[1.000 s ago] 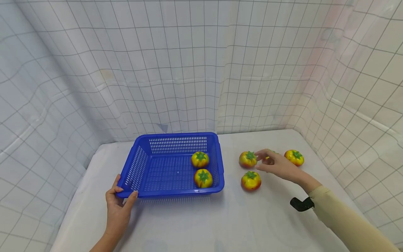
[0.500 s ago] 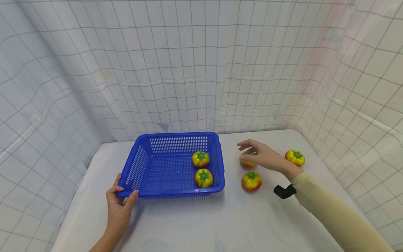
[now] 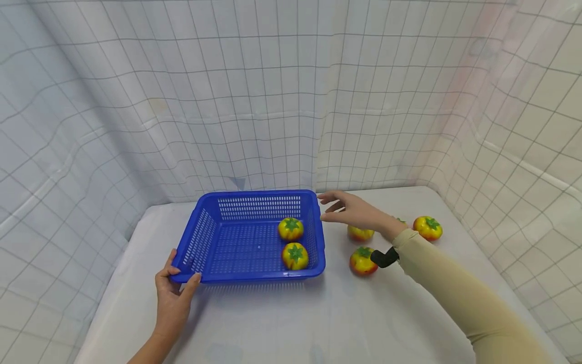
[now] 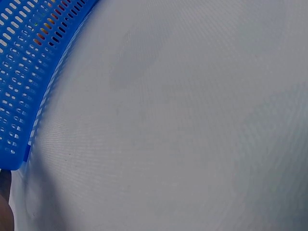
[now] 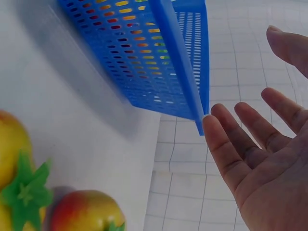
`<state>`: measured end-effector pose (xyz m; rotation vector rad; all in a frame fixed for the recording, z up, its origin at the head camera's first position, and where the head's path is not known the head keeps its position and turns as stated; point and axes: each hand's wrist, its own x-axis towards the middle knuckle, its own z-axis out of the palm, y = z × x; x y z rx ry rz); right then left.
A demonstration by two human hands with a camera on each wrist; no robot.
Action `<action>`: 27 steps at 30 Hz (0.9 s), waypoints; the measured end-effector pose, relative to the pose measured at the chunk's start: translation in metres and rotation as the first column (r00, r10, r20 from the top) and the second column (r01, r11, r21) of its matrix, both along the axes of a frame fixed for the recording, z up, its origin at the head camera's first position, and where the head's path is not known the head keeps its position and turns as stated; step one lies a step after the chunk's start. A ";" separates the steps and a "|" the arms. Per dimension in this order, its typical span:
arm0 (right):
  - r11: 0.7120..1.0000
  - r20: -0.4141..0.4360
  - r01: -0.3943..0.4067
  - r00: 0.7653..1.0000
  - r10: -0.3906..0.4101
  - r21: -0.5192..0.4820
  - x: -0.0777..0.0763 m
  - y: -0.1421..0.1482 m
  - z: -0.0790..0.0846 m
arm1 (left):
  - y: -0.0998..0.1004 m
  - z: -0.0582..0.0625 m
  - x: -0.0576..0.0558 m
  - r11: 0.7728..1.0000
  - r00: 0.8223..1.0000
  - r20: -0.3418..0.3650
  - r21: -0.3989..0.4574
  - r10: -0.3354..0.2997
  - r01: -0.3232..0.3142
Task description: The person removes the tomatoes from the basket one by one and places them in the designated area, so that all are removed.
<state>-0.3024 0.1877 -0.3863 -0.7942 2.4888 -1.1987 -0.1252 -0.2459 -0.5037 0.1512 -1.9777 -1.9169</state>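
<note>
In the head view, my left hand (image 3: pixel 172 303) grips the near left corner of a blue slotted plastic basket (image 3: pixel 254 277), thumb over the rim. Two yellow-and-red tomatoes with green star-shaped tops, one far (image 3: pixel 291 230) and one near (image 3: pixel 295 257), lie inside along its right side. My right hand (image 3: pixel 356 211) is at the basket's far right rim, fingers spread and nothing in them. The right wrist view shows the fingertips right beside the rim's corner (image 5: pixel 200 127). Only a sliver of the left hand (image 4: pixel 6 207) appears in the left wrist view.
Right of the basket, more tomatoes lie on the white cloth (image 3: pixel 345 313): one in front (image 3: pixel 362 264), one partly under the right hand (image 3: pixel 360 234), one at far right (image 3: pixel 428 228), another mostly hidden by the wrist. Gridded white curtains (image 3: pixel 254 101) surround the table.
My right hand has moved left from among the loose tomatoes to the basket's right rim, with nothing in it. My left hand keeps its grip on the corner; the basket stays put.
</note>
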 end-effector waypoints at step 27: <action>0.970 0.078 -0.231 0.971 0.224 0.081 -0.044 -0.076 0.018 | 0.001 0.001 0.002 1.000 1.000 -0.024 0.000 -0.008 0.008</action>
